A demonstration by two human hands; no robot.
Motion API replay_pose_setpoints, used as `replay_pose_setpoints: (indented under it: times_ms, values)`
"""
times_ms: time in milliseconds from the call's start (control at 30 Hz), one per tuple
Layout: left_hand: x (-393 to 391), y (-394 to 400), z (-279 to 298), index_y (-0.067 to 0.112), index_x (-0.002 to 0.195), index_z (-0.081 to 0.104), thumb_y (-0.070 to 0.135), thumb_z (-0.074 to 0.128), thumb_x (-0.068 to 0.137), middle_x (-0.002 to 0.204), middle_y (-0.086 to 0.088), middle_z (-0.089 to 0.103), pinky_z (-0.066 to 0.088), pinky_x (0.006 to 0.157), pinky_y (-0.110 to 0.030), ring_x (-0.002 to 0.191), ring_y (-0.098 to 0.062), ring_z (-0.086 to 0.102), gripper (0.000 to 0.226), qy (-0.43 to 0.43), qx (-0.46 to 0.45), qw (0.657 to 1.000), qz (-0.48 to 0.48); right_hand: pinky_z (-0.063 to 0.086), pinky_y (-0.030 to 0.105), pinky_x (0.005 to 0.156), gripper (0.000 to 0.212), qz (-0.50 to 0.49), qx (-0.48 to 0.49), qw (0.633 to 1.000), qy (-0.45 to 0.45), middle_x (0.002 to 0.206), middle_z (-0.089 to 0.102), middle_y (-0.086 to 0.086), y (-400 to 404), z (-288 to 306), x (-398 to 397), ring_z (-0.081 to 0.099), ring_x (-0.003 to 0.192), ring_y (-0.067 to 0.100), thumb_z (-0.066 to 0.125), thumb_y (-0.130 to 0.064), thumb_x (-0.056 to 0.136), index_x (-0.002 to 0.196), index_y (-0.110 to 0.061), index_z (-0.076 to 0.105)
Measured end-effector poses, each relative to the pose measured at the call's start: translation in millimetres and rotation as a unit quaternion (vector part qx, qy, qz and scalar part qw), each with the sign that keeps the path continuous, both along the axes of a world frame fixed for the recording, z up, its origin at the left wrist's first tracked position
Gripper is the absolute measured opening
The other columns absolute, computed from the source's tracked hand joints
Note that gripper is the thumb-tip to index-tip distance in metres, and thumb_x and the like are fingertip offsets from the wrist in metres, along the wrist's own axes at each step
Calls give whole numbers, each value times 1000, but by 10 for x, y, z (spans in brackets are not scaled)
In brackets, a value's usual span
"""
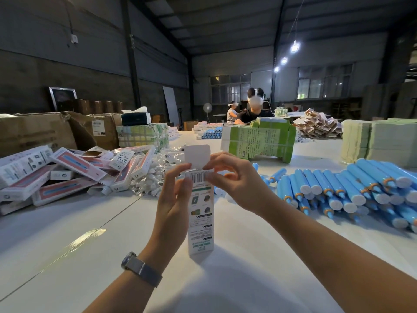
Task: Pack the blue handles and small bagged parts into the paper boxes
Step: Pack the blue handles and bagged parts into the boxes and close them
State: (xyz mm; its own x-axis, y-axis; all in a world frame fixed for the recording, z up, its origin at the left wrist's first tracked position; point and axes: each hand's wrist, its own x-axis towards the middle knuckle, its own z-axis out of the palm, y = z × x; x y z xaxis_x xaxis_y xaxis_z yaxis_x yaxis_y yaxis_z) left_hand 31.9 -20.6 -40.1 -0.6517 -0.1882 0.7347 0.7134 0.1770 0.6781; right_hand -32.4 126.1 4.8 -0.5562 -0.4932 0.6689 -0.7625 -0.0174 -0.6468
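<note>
Paper box [200, 213] between both hands' grip (upright).

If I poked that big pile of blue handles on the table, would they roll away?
Probably, some would. The blue handles look round and smooth, so loose ones on top may roll down off the pile. They are stacked side by side on the flat white table, with nothing at the edges to stop them. They look like stiff plastic, so a poke should not bend them.

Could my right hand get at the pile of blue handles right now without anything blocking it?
Probably not at once: the path looks free, since the blue handles lie bare on the white table to that side, but your right hand is pinching the paper box along with your left hand.
</note>
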Motion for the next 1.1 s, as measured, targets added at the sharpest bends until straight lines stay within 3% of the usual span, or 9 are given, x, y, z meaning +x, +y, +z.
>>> replay_pose_setpoints:
  times_ms: [133,300,533,633,767,867,900,1033,1100]
  values:
    - [9,17,16,28,116,50,34,42,93,100,20,71,53,64,-14,88,-1,69,26,-2,13,1000,4,55,26,76,3,-1,-18,1000,11,101,61,-29,0,-2,-12,64,95,13,68,-14,89,90,-17,68]
    - [21,9,18,25,112,51,33,41,94,102,9,68,55,66,-20,87,-7,69,22,9,24,1000,13,54,25,71,5,-14,-25,999,30,104,65,-9,-29,-2,21,65,83,9,72,-13,86,90,-15,68]
    - [29,13,32,19,110,54,17,40,100,96,21,69,53,63,-15,84,-1,68,16,36,14,999,35,55,35,81,8,-38,-32,997,56,103,64,-9,-41,5,49,63,96,18,76,-10,83,91,-11,72]
    - [31,1,44,20,108,55,21,44,98,94,23,69,53,61,-15,83,-1,69,15,35,11,998,46,54,31,75,24,-38,-54,997,44,97,65,-10,-54,-8,67,63,91,15,78,-9,81,94,-21,62]
    - [40,-4,55,30,107,51,8,46,101,101,22,67,55,65,-17,91,-1,68,23,37,13,997,63,51,24,72,46,-26,-57,997,37,93,64,-13,-19,27,79,63,88,10,79,-14,80,111,-36,53]
    - [43,-24,87,55,107,44,23,52,96,107,27,64,56,68,-17,100,3,65,35,18,27,997,72,49,23,71,27,-51,-14,995,84,97,66,-10,-7,42,53,62,90,8,74,-11,85,105,-26,67]
    - [42,-33,93,55,108,45,25,53,95,106,32,63,55,67,-14,101,6,64,34,20,20,996,82,49,23,71,20,-57,0,993,103,99,67,-7,-11,39,49,62,92,9,72,-9,86,102,-21,71]
    - [13,-37,87,27,104,56,22,53,94,97,24,66,55,63,-17,88,-3,69,12,22,17,997,74,50,19,70,11,-52,13,992,111,101,66,-3,-21,32,64,63,96,12,70,-11,88,97,-17,73]
    - [8,-30,83,23,101,58,19,53,94,94,18,67,58,64,-23,84,-9,70,9,30,20,997,65,55,27,73,4,-37,-1,997,71,99,66,-3,-11,59,72,63,94,14,69,-17,89,91,-16,73]
